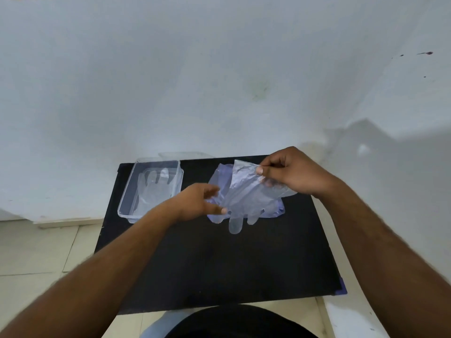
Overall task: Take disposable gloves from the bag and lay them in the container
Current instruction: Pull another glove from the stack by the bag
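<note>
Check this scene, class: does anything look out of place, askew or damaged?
Nothing stands out. One glove lies flat in the container, and both hands hold another glove over the bag.

Glove [240, 201] between the fingers [262, 170]: thin clear plastic film, crinkled, faintly glossy. Bag [220, 178] just behind them: soft bluish translucent plastic. Container [127, 191], left of the fingers: rigid clear plastic, smooth, shiny. Counter [219, 264] beneath: black, matt. Wall [219, 69] beyond: pale paint, matt, stained.
</note>
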